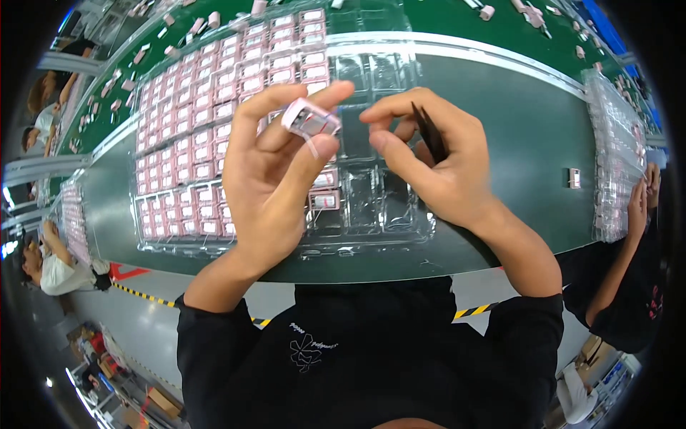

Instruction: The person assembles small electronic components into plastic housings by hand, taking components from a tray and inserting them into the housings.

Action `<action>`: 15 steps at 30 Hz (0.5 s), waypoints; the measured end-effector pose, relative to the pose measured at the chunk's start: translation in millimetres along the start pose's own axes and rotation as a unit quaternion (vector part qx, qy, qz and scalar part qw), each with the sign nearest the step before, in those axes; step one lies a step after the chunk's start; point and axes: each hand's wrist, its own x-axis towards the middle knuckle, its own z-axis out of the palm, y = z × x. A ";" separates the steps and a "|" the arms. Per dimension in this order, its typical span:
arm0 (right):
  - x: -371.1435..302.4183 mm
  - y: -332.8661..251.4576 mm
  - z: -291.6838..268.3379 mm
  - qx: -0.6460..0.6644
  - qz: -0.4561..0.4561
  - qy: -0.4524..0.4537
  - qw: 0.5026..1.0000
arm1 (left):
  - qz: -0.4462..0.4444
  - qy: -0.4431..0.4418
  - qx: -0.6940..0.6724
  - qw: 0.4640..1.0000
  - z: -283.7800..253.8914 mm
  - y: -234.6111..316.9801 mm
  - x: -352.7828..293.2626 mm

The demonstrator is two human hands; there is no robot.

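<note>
Up in front of me, my left hand (268,179) pinches a small pink plastic housing (291,114) between thumb and fingers. Its open side shows dark and metallic parts inside, with a thin red line. A pale strip hangs from it by my thumb. My right hand (450,157) is just to the right, holding black tweezers (430,134) against the palm, tips pointing up and away. Its thumb and index finger are a little apart, near the housing but not touching it. Beneath both hands lies a clear plastic tray (364,204), its left part filled with rows of similar pink pieces (189,154).
Beyond a metal rail (457,48), a green belt (436,16) carries scattered pink parts. One small piece (574,178) lies on the dark table (514,129) at right. Stacked clear trays (611,157) stand at the right end, by another person's hand (637,207). More people sit at left.
</note>
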 end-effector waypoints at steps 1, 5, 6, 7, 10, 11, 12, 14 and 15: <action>-0.9 -1.6 3.7 0.038 -0.001 -0.011 0.999 | -0.017 -0.001 -0.011 1.000 0.5 1.8 1.6; -2.0 5.0 21.9 0.127 -0.059 -0.003 0.990 | -0.033 -0.022 -0.030 0.999 3.9 -6.6 0.8; -4.7 1.5 24.0 0.120 -0.037 0.013 0.992 | -0.040 -0.021 -0.031 0.999 2.6 -5.3 0.4; -4.1 -0.1 21.8 0.081 -0.051 0.010 0.995 | -0.045 -0.020 -0.032 0.998 0.8 -3.7 0.6; -4.4 -13.4 18.0 -0.017 -0.009 0.033 0.999 | -0.029 -0.081 0.044 0.995 -13.5 3.3 7.1; -5.3 -16.1 14.9 -0.047 0.033 0.036 0.998 | -0.004 -0.070 0.086 0.994 -17.9 9.8 10.5; -3.8 -20.1 11.5 -0.065 0.008 0.040 0.997 | 0.042 -0.092 0.127 0.987 -24.8 17.1 15.7; -6.6 -16.0 9.4 -0.096 -0.003 0.008 0.995 | 0.129 -0.090 0.210 0.965 -36.0 23.9 21.9; -4.8 -12.6 6.7 -0.123 -0.019 -0.025 0.992 | 0.129 -0.098 0.277 0.947 -42.9 29.3 23.7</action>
